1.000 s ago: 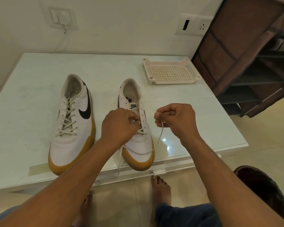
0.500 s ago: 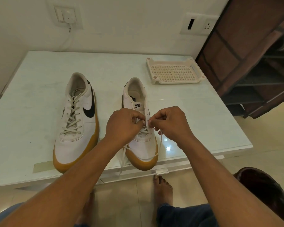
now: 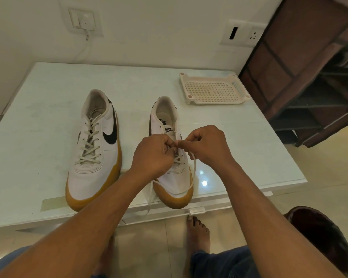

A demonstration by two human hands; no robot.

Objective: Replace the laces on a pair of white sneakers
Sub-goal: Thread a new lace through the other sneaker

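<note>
Two white sneakers with tan soles stand side by side on the pale table (image 3: 48,121). The left sneaker (image 3: 94,149) is fully laced. Over the eyelets of the right sneaker (image 3: 170,177) my hands meet. My left hand (image 3: 154,152) pinches the lace at the upper eyelets, fingers curled. My right hand (image 3: 206,146) pinches the other strand of the white lace (image 3: 193,169), which loops down the shoe's right side. A loose lace end hangs off the table's front edge by the toe. The eyelets under my hands are hidden.
A cream perforated plastic tray (image 3: 213,91) lies at the table's back right. A dark fabric shelf unit (image 3: 309,73) stands to the right. Wall sockets sit behind the table. A strip of tape marks the front left edge. My bare feet are on the floor below.
My right hand came in from the right and now meets my left hand over the shoe's eyelets. The lace loop at the shoe's right side has slackened downward.
</note>
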